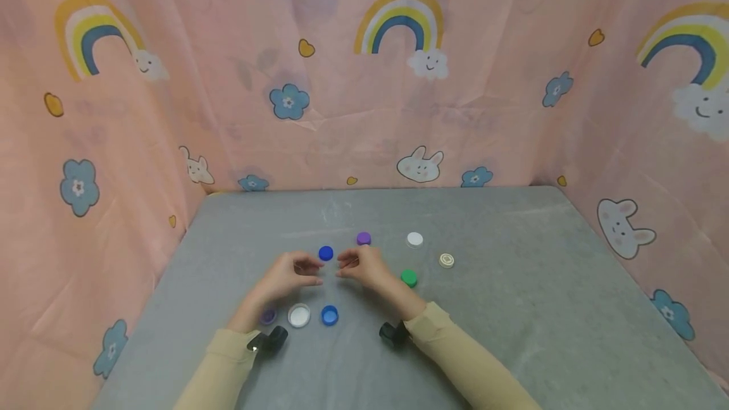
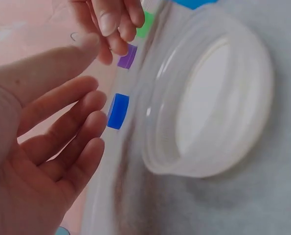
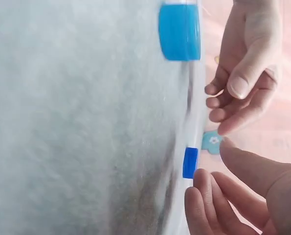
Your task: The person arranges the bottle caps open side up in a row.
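Observation:
My left hand (image 1: 288, 273) and right hand (image 1: 367, 269) face each other above the grey table, a small gap between their fingertips. Both have loosely bent fingers and hold nothing. Just beyond that gap lies a dark blue bottle cap (image 1: 326, 253), also visible past the fingers in the left wrist view (image 2: 118, 111). A purple cap (image 1: 364, 237) sits behind my right hand, and a green cap (image 1: 408, 278) beside that wrist. Nearer my body, a white cap (image 1: 299, 316) and a lighter blue cap (image 1: 329, 316) lie hollow side up. A dark purple cap (image 1: 268, 316) is partly hidden by my left forearm.
Farther right on the grey table (image 1: 541, 296) lie a white cap (image 1: 415, 239) and a cream cap (image 1: 447, 260) with a ringed top. A pink patterned curtain (image 1: 353, 119) encloses the back and sides. Black wrist cameras (image 1: 393, 335) hang below both sleeves.

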The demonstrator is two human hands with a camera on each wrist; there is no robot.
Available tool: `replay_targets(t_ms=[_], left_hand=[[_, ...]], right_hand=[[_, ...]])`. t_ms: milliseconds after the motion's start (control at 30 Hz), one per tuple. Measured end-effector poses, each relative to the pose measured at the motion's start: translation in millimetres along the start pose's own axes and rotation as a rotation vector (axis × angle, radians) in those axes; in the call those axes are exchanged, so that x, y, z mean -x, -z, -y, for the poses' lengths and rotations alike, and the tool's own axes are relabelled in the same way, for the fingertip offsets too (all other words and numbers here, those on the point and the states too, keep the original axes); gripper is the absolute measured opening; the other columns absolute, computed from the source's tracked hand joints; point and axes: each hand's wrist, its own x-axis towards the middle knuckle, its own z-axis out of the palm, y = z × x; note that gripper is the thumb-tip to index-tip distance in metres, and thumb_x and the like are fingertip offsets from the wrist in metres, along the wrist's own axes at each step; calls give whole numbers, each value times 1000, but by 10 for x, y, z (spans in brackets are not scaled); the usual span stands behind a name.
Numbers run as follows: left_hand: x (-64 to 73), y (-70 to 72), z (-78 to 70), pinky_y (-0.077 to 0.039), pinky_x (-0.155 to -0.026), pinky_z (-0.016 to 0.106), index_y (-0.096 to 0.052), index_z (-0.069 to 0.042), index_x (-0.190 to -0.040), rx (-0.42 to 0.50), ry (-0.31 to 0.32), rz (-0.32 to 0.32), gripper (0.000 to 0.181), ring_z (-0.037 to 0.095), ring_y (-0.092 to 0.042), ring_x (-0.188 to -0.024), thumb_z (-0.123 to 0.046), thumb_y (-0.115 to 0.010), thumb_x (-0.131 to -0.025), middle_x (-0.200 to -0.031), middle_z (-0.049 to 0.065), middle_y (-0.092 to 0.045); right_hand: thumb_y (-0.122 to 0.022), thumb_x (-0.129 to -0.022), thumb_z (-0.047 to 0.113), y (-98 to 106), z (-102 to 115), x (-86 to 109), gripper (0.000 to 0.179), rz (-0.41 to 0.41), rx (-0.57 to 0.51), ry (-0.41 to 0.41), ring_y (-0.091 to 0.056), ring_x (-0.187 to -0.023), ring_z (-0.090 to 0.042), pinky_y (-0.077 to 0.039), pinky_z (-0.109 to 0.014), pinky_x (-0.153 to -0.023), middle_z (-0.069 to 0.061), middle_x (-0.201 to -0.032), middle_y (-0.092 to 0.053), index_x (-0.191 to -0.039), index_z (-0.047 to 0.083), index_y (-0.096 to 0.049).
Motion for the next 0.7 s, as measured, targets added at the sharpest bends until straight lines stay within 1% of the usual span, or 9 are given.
replay_targets(t_ms=[167,267,400,467,600,700], left_hand=[[-120,33,53,-50,-77,28,-70,-7,-104,-1,55,-57,32,12,-61,-83,-19,-80,-75,-95,6,-70],[-197,53,62,-50,-76,28,-70,-5,-104,1,64,-80,33,14,-61,-81,-17,-80,-75,-93,7,-70],[-306,81,78,-50,-73,28,-69,-2,-105,-1,72,-101,33,15,-61,-80,-15,-80,-76,-93,9,-69],[-356,91,90,-49,-73,28,-68,-2,-105,-3,88,-102,33,15,-61,-80,-14,-79,-76,-93,9,-69],[-431,100,125,-49,-72,28,-69,-5,-104,-17,119,-94,31,14,-61,-80,-13,-79,-75,-90,7,-69],[-467,96,163,-49,-70,27,-69,-6,-103,-37,117,-79,31,13,-62,-79,-13,-80,-75,-88,6,-69]], right_hand=[[-78,-77,10,-18,12,-127,29,-31,19,-26,-69,-82,-19,-56,-27,-71,-10,-90,-72,-102,0,-70],[-78,-77,10,-37,20,-198,30,-50,30,-44,-69,-83,-19,-56,-28,-72,-10,-92,-72,-103,0,-69],[-79,-75,8,-69,23,-279,30,-79,42,-44,-70,-81,-20,-55,-27,-70,-12,-90,-72,-101,-2,-70],[-80,-74,7,-82,21,-310,29,-92,45,-36,-70,-80,-21,-55,-26,-68,-13,-88,-72,-99,-3,-70],[-81,-72,7,-113,14,-347,30,-105,51,-52,-70,-80,-21,-55,-26,-69,-14,-87,-73,-98,-4,-70],[-81,-72,8,-137,-2,-363,31,-102,62,-79,-70,-80,-20,-55,-26,-69,-13,-87,-73,-99,-2,-70]])
